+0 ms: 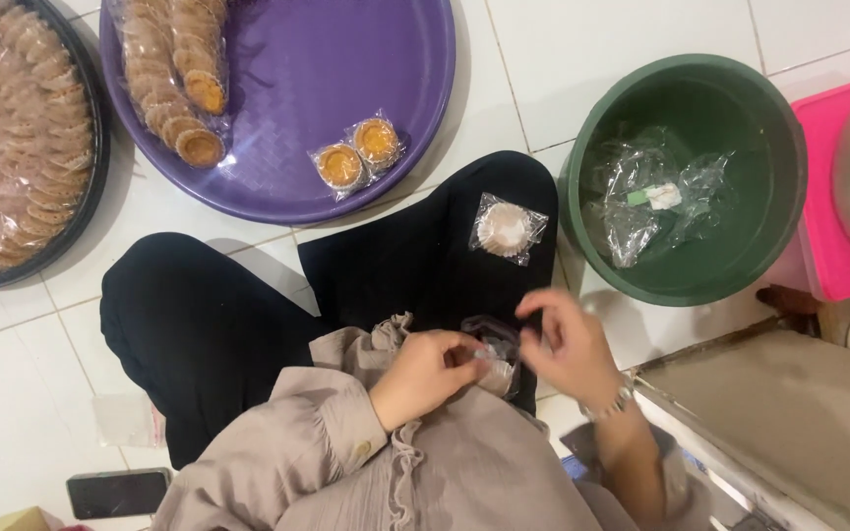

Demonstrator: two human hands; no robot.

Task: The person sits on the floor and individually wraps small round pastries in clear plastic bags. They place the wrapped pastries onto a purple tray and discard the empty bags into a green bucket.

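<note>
1. A small round pastry in a clear crinkled plastic wrapper (497, 371) sat between both hands, low over the person's lap, just above the black cloth of the knee.
2. The left hand (427, 375) had thumb and forefinger pressed together on the wrapper's near edge, pinching the film; the other fingers were curled under.
3. The right hand (568, 344) met it from the other side, fingertips bunched on the wrapper's far edge, with a metal wristwatch (614, 403) at the wrist. Whether the film was being pulled apart or folded shut could not be told.
4. Judged from the grip, the step in hand was working the wrapper of this single pastry. The next move would call for a firm two-sided pinch without crushing the soft pastry inside.
5. A second wrapped pastry, pale and fluted in a clear square packet (507, 228), lay on the black-clad knee, apart from the hands.
6. Beyond the knee, a round purple plastic tray (346, 79) held two wrapped golden tarts (357, 155) near its front rim and stacked rows of bagged tarts (177, 74) at its left.
7. A round black tray (93, 167) at far left was packed with wrapped tarts.
8. To the right, a dark green plastic bucket (592, 265) contained crumpled clear wrappers (646, 202).
9. A dark smartphone (117, 492) lay on the white tiled floor (12, 413).
</note>
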